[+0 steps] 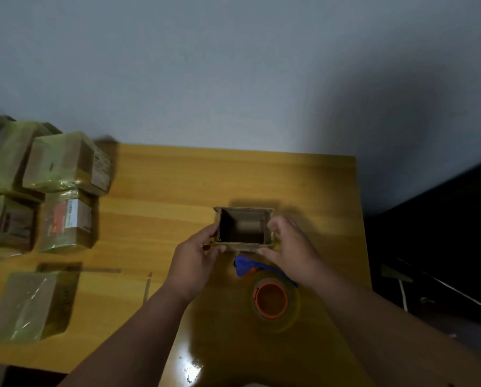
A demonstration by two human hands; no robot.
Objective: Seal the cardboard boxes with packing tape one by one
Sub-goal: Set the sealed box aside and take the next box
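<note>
Cardboard box (243,226), mouth open toward camera, flaps unfolded, sits on the worktop (178,185) toward its right edge, midway back. Left hand (194,258) grips its left wall; right hand (286,247), blurred, seems to hold the right wall. Step in hand: positioning before closing flaps. Next: fold flaps, then reach for tape dispenser (270,294) just nearside. Sealed boxes (66,166) crowd the left edge; open room lies behind the box.
</note>
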